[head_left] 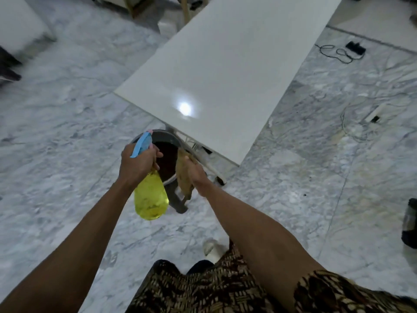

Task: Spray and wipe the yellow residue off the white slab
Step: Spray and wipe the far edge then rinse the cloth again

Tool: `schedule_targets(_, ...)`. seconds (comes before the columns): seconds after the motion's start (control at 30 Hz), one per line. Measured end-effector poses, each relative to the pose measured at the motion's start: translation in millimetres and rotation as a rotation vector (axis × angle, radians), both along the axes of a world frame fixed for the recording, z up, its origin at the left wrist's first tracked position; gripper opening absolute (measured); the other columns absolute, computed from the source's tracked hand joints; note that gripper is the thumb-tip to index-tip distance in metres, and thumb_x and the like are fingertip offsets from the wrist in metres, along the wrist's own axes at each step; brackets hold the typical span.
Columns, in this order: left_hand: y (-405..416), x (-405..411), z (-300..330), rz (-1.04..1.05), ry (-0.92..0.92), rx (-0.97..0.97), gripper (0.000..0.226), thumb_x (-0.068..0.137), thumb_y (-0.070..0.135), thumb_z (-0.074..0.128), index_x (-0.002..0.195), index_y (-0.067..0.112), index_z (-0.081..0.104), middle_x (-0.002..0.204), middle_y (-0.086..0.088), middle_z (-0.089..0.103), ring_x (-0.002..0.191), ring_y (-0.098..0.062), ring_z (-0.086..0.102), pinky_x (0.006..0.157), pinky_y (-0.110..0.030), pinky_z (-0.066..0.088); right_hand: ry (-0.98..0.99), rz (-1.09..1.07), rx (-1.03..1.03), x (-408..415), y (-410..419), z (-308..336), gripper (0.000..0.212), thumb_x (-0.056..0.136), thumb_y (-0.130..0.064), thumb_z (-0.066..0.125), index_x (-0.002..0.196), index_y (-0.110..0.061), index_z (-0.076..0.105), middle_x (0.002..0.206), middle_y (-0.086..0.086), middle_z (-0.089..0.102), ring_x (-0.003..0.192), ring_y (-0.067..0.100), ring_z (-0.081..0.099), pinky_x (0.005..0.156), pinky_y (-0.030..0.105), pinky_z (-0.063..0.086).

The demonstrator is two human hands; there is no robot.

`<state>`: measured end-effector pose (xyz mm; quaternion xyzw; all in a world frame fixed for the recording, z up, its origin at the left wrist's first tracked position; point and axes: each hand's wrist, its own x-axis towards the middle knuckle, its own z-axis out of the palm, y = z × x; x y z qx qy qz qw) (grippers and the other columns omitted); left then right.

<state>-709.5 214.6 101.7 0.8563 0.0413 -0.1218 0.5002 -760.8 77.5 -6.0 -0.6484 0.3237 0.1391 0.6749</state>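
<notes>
My left grip (137, 163) clasps the spray bottle (150, 195) by its neck and my right grip (195, 175) pinches the stained cloth (183, 177) over the bucket (165, 154), keeping drips off the slab (225, 75) just beyond the bucket.

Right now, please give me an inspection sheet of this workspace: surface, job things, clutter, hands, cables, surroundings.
Surface: white slab glossy, with a light glare; no yellow residue visible.
Job things: yellow spray bottle with blue head; brownish cloth.
Clutter: dark bucket at the slab's near corner; dark container at the right edge.
Hands: left hand grips the bottle; right hand holds the cloth over the bucket.
Cables: black cable and pale cords on the floor, right of the slab.
Surroundings: marble floor; wooden legs behind the slab.
</notes>
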Motion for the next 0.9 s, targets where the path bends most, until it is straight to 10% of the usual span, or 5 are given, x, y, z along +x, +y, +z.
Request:
schedule_targets(0.3,95.5,22.5,15.4,0.187,-0.212,-0.053,0.013,0.096,0.018,0.064,0.105,0.014,0.073,0.084,0.008,0.077,0.075,-0.012,0.073,0.07,-0.025,0.055,-0.192,0.249,-0.076,86.0,19.7,86.4,0.01,0.101,-0.033,0.05,0.103,-0.028,0.058,0.102,-0.003,0.064,0.098,0.016,0.06,0.096,0.039,0.049)
schedule_targets(0.43,121.8,50.9,13.0,0.295,-0.284,-0.063,0.03,0.092,0.02,0.065,0.118,0.012,0.075,0.11,-0.004,0.074,0.085,-0.02,0.065,0.075,-0.033,0.048,-0.22,0.324,-0.19,127.9,32.0,97.1,0.014,0.097,-0.04,0.056,0.101,-0.027,0.059,0.106,0.0,0.065,0.103,0.023,0.062,0.094,0.041,0.051)
schedule_targets(0.57,136.2,80.3,14.9,0.483,-0.298,-0.199,0.007,0.096,0.017,0.076,0.1,0.023,0.074,0.086,-0.002,0.073,0.077,-0.013,0.071,0.073,-0.029,0.056,-0.195,0.305,-0.124,164.8,57.1,88.0,0.018,0.1,-0.041,0.053,0.108,-0.026,0.059,0.106,-0.004,0.066,0.096,0.015,0.062,0.086,0.033,0.051)
schedule_targets(0.67,156.5,115.0,12.8,0.638,-0.288,-0.327,0.027,0.091,0.015,0.081,0.107,-0.003,0.067,0.083,-0.004,0.072,0.066,0.001,0.071,0.064,-0.014,0.053,-0.154,0.301,-0.004,208.2,93.5,78.8,0.029,0.101,-0.038,0.052,0.123,-0.021,0.059,0.122,0.001,0.065,0.105,0.018,0.062,0.095,0.036,0.052)
schedule_targets(0.9,217.2,179.0,-6.5,0.815,-0.211,-0.507,0.019,0.085,0.015,0.087,0.096,0.007,0.073,0.089,-0.007,0.077,0.08,-0.012,0.072,0.07,-0.02,0.054,0.039,0.273,0.074,280.9,191.7,54.3,0.042,0.093,-0.042,0.061,0.123,-0.011,0.061,0.112,0.006,0.068,0.097,0.024,0.067,0.09,0.039,0.056)
